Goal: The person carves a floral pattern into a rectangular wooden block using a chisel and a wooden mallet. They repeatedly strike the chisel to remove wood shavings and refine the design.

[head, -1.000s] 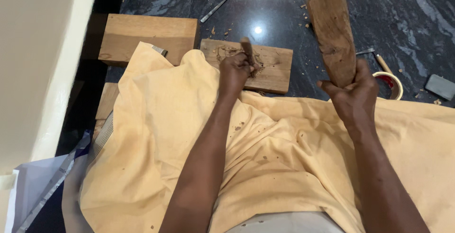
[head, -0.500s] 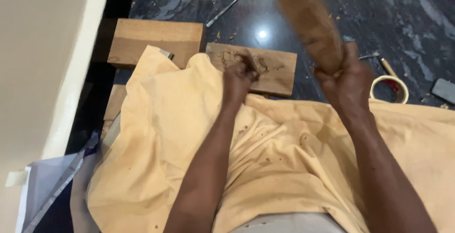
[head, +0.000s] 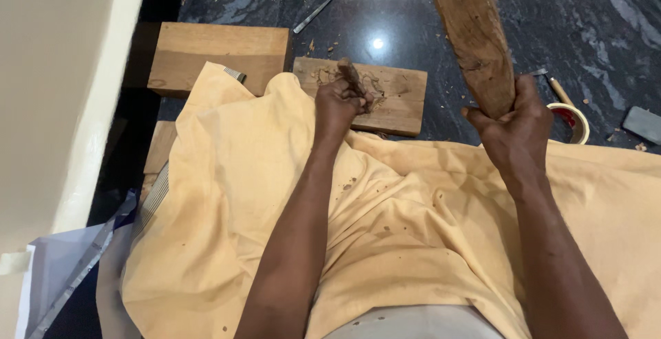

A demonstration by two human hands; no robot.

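Chisel (head: 350,76) stands in left hand (head: 339,105); right hand (head: 513,129) raises mallet (head: 476,39).

Dark glossy marble floor (head: 606,29), cream wall (head: 62,84)

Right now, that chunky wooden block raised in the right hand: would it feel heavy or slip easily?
Probably stiff and fairly heavy: the wooden block looks thick and solid. Its rough, worn face likely grips well, and the right hand wraps only its lower end, so it may feel top-heavy.

Chisel (head: 351,76) mostly hidden inside left fist, wooden mallet (head: 476,39) top cut off, grey stone (head: 643,124) partly cropped
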